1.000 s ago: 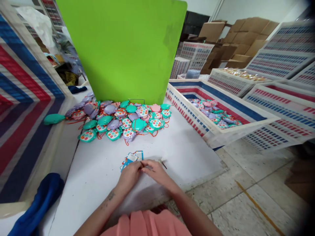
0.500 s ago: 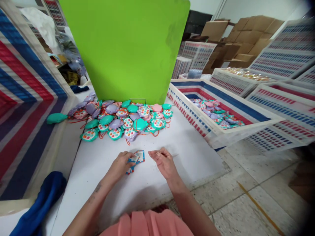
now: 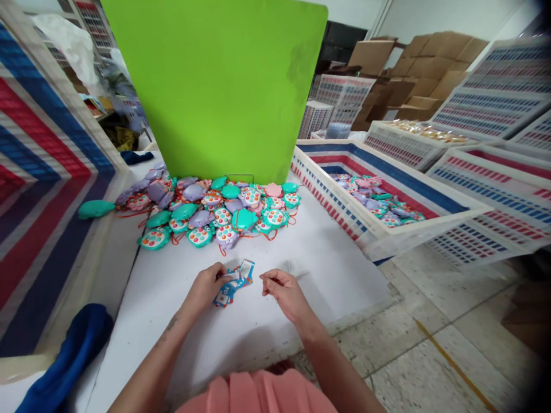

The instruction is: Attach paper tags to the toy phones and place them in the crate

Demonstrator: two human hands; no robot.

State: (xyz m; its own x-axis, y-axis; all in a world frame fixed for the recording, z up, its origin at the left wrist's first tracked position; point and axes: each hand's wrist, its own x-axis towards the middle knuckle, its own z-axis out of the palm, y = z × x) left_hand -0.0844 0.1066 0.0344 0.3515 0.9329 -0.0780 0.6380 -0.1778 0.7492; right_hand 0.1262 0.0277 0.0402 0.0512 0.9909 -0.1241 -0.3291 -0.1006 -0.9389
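My left hand (image 3: 208,285) has its thumb and fingers closed on a fanned bunch of small blue printed cards (image 3: 232,291) just over the white table. To its right, my right hand (image 3: 284,293) is closed in a pinch, apart from the cards. Whatever its fingertips hold, if anything, is too small to make out. A faint pale, thin heap (image 3: 296,268) lies on the table just beyond the right hand. Farther back, a pile of turquoise, purple and pink animal-shaped button toys (image 3: 200,219) with orange cords spreads across the table.
A large green board (image 3: 219,86) stands behind the toys. At the right is a white crate (image 3: 331,212) with a striped lining and more toys inside. Another striped-lined crate (image 3: 55,229) stands on the left, near a blue cloth (image 3: 71,358). Cardboard boxes (image 3: 434,69) are stacked behind.
The cards have fanned out wider and show more of their printed faces. My left hand has shifted slightly left, and my right hand's fingers have curled and turned downward.
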